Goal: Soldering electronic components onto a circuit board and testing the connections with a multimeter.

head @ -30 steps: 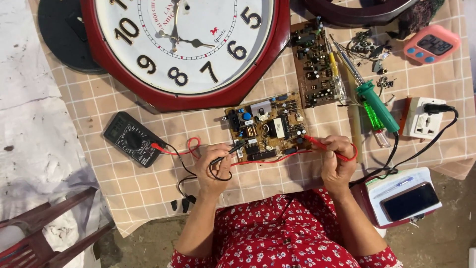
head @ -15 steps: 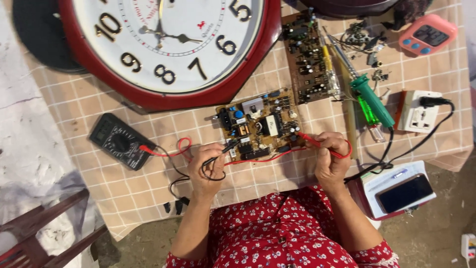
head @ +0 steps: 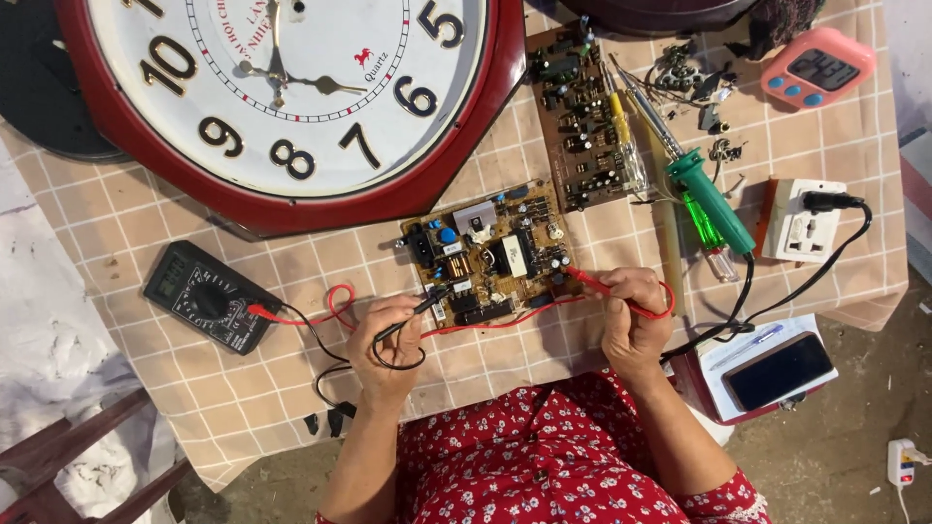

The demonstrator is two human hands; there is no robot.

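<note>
While the circuit board (head: 495, 254) lies mid-table, left hand (head: 388, 340) pinches the black probe (head: 413, 315) at its 7 o'clock edge; right hand (head: 631, 311) grips the red probe (head: 592, 281) at 4 o'clock (multimeter (head: 209, 296) at 9).

There are two circuit boards: one yellowish board (head: 495, 254) near the hands and one brown board (head: 582, 121) further up. There is one big wall clock (head: 282, 97) with a red frame, one black multimeter (head: 209, 296), and two probes, one black probe (head: 413, 315) and one red probe (head: 597, 283). One soldering iron (head: 699, 189) with a green handle, one pink timer (head: 815, 68), one white socket block (head: 806, 221) and one phone (head: 780, 371) are also there. Two hands are visible, the left hand (head: 388, 344) and the right hand (head: 631, 320).
</note>
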